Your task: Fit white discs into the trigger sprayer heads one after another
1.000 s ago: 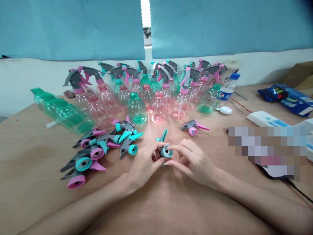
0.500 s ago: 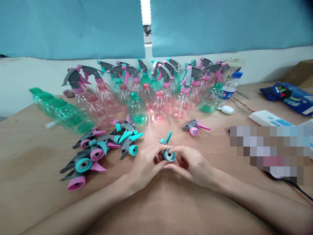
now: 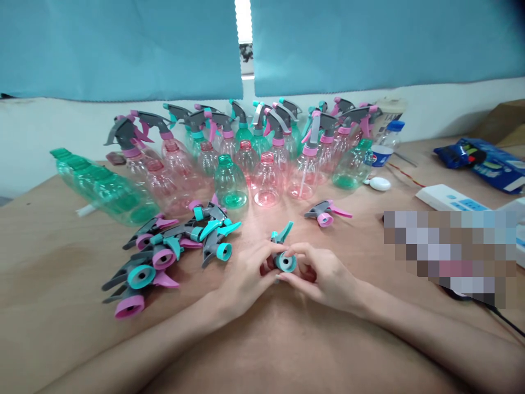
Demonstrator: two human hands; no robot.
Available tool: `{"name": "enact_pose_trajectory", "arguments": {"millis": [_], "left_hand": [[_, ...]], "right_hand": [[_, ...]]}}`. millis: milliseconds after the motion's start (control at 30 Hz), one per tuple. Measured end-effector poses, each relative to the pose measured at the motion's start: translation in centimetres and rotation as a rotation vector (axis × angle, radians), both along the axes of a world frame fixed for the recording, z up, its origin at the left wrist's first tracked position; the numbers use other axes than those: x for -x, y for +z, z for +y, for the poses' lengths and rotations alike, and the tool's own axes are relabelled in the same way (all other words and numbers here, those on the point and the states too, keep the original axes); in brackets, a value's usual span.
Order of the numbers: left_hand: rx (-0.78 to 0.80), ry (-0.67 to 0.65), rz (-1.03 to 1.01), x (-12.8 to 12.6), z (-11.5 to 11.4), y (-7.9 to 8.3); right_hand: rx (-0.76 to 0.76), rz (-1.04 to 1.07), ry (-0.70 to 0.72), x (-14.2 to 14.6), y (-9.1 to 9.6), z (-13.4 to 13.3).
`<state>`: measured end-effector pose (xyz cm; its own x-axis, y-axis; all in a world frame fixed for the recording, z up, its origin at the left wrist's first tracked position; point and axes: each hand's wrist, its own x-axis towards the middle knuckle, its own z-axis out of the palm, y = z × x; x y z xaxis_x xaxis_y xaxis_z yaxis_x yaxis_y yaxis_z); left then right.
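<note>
Between my two hands is a grey and teal trigger spray head (image 3: 286, 261), its round collar opening facing me and its teal trigger pointing up. My left hand (image 3: 250, 271) is closed on its left side, thumb below and fingers above. My right hand (image 3: 326, 273) pinches the collar from the right, a fingertip on the top rim and the thumb beneath. Beyond my right hand lies a grey and pink spray head (image 3: 325, 213). To the left of my left hand is a pile of loose pink and teal spray heads (image 3: 164, 257).
Open pink bottles (image 3: 267, 183) and green bottles (image 3: 230, 186) stand ahead, before rows of bottles fitted with spray heads (image 3: 279, 137). Several green bottles (image 3: 104, 189) are at left. Right are a white power strip (image 3: 451, 198), a blue packet (image 3: 488, 164) and a blurred-out object (image 3: 455, 257).
The spray head has tilted and shifted very slightly in my hands. Both hands keep hold of it in nearly the same place.
</note>
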<state>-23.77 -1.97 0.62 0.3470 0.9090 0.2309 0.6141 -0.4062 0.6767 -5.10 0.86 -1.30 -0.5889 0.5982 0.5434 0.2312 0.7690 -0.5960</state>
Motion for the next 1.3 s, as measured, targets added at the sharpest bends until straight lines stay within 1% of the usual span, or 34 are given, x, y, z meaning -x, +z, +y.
{"name": "enact_pose_trajectory", "arguments": {"millis": [100, 200, 400, 667, 900, 1100, 1300], "left_hand": [[-0.005, -0.006, 0.007, 0.1, 0.0, 0.0], [-0.011, -0.030, 0.016, 0.1, 0.0, -0.1], [-0.048, -0.022, 0.049, 0.1, -0.1, -0.2], [-0.053, -0.005, 0.070, 0.0, -0.1, -0.2], [-0.070, -0.051, 0.069, -0.1, -0.1, 0.0], [-0.047, -0.043, 0.066, -0.2, -0.2, 0.5], [-0.019, -0.062, 0.055, -0.2, 0.0, 0.6]], "right_hand": [[0.004, -0.015, -0.002, 0.0, 0.1, 0.0], [-0.027, -0.024, -0.016, 0.1, 0.4, 0.1], [-0.185, -0.055, -0.084, 0.1, 0.9, 0.4], [-0.302, -0.070, -0.116, 0.2, 1.1, 0.5], [-0.263, -0.059, -0.135, 0.4, 1.0, 0.2], [-0.238, -0.078, -0.065, 0.5, 1.3, 0.2], [-0.313, -0.098, -0.040, 0.6, 1.2, 0.6]]}}
